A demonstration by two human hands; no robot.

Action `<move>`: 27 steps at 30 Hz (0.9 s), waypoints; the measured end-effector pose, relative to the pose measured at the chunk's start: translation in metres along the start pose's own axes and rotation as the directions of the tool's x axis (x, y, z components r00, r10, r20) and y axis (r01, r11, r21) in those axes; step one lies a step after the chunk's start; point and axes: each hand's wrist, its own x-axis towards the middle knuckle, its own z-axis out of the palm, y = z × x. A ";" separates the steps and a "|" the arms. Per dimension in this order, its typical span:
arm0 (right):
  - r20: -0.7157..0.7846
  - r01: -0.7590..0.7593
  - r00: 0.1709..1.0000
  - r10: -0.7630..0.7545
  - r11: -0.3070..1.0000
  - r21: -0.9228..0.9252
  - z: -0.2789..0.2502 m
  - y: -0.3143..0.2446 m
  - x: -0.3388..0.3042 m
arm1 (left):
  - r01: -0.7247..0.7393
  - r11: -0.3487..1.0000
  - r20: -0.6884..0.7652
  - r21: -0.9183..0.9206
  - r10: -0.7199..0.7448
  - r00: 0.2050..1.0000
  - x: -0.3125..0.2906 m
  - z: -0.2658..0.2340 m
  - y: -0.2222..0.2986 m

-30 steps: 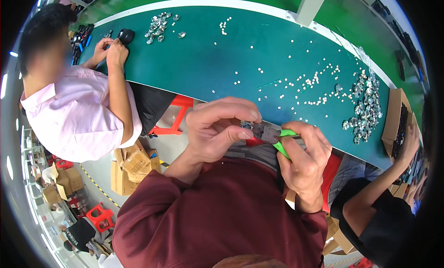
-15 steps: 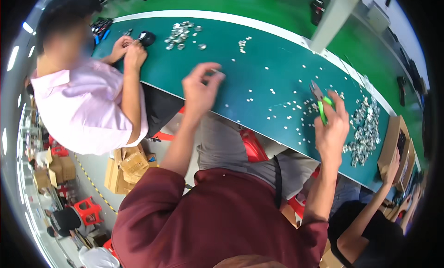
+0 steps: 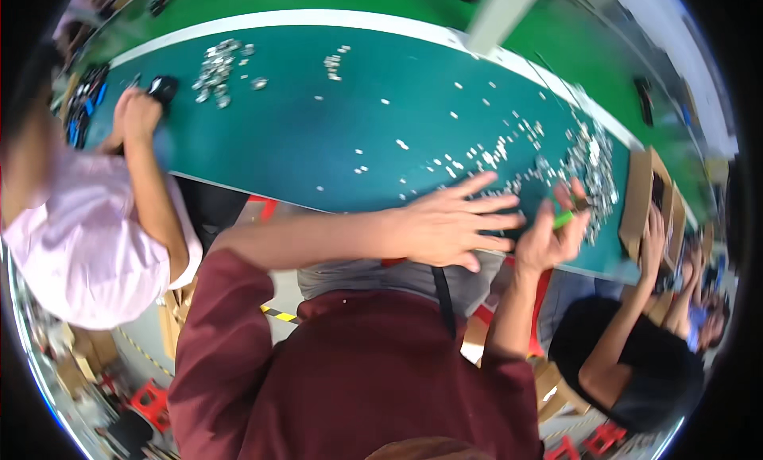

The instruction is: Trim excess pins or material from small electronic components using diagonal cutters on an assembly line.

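My left hand (image 3: 465,226) is open, fingers spread, palm down over the near edge of the green table (image 3: 270,134). Beside it, my right hand (image 3: 548,237) is closed around green-handled cutting pliers (image 3: 563,219), whose jaws are blurred and partly hidden by the fingers. Small whitish pieces (image 3: 497,153) lie scattered on the table just beyond my left hand. Farther right, past my right hand, spreads a heap of shiny silver metal parts (image 3: 598,170).
At the far left are a smaller pile of silver parts (image 3: 213,72) and a co-worker's hands (image 3: 138,114) by a black round object (image 3: 164,88). On the right stands an open cardboard box (image 3: 638,191), with another person's hand (image 3: 653,236) at it. A post (image 3: 505,19) rises beyond the table.
My left hand has swung right and opened from a pinch to spread fingers. My right hand has drawn nearer the table edge with the cutting pliers turned. The whole view has shifted rightward.
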 end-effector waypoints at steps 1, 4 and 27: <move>-0.029 -0.047 0.999 0.045 0.998 -0.040 -0.004 0.002 -0.002 | -0.041 0.999 0.024 -0.012 0.041 0.999 0.014 0.005 -0.010; -0.148 -0.175 0.972 0.183 0.983 0.060 -0.011 0.001 -0.007 | -0.178 0.984 0.100 0.028 0.174 0.980 0.033 0.006 -0.034; 0.057 -0.033 0.998 0.040 0.991 -0.128 -0.006 -0.002 -0.001 | 0.846 0.370 -0.326 0.384 -0.803 0.499 -0.096 -0.095 -0.134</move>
